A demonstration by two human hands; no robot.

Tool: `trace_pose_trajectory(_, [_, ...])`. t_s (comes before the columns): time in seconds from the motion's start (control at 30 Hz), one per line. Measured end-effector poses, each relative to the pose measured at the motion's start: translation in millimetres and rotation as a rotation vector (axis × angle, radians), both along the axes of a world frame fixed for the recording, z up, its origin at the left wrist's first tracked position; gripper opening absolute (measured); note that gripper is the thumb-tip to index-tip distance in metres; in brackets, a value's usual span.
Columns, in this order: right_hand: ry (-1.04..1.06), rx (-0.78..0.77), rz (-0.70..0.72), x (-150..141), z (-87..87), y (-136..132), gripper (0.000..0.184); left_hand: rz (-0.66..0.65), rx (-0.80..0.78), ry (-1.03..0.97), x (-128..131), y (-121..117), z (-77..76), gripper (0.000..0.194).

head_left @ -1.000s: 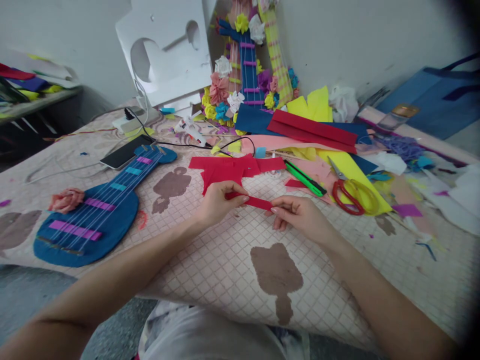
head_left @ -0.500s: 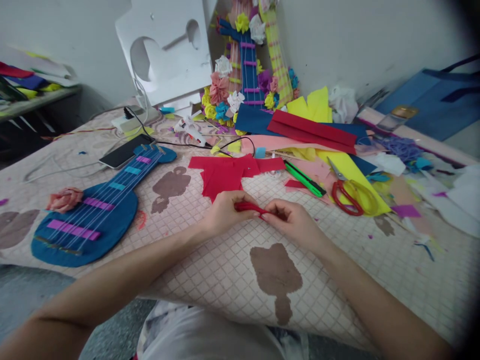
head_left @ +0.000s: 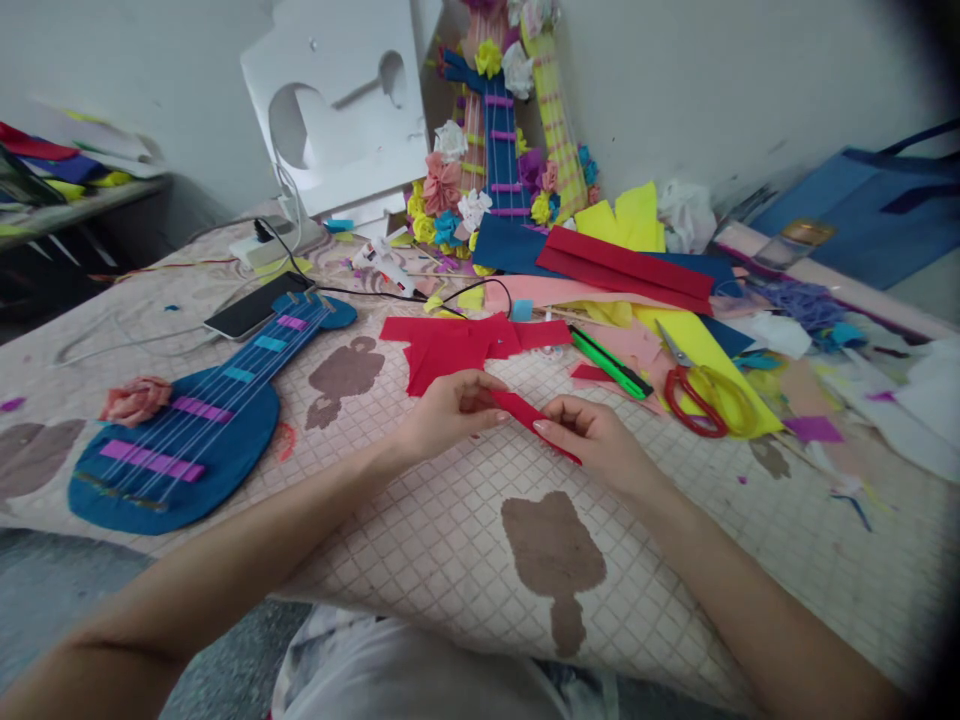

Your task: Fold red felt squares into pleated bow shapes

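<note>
A narrow red paper strip [head_left: 521, 412] is stretched between both hands above the checked tablecloth. My left hand [head_left: 454, 412] pinches its far left end with thumb and fingers. The other end slants down into my right hand [head_left: 589, 432], whose thumb presses on its face. Just beyond the hands lie several red paper pieces [head_left: 450, 350], overlapping in a loose pile. A green box cutter [head_left: 611, 362] rests right of that pile. Red-and-yellow-handled scissors [head_left: 701, 395] lie farther right on yellow paper.
On the left lies a blue paper guitar [head_left: 225, 410] with a pink flower, beside a phone [head_left: 255, 305]. A glue gun [head_left: 384, 268] and its cord are behind the red pieces. Folded red paper [head_left: 622, 268] and scraps fill the right. A white foam board [head_left: 337, 110] leans at the back.
The red strip, bunched between my fingers before, is now opened out flatter and longer, slanting down to the right. My right hand has shifted slightly right.
</note>
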State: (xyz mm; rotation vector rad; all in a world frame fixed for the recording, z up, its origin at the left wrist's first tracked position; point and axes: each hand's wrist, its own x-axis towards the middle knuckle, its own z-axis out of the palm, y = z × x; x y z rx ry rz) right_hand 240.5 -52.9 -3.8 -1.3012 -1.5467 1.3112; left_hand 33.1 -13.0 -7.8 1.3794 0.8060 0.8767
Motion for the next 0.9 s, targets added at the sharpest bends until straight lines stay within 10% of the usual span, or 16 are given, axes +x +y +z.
trace_pose_trajectory(0.57, [-0.053, 0.055, 0.007, 1.0, -1.7, 0.0, 0.023, 0.041, 0.35, 0.157, -6.6, 0.4, 2.7, 0.017])
trace_pose_trajectory(0.9, [-0.082, 0.077, 0.022, -0.9, 1.6, -1.5, 0.022, 0.081, 0.269, 0.15, -6.2, 1.8, 4.8, 0.014])
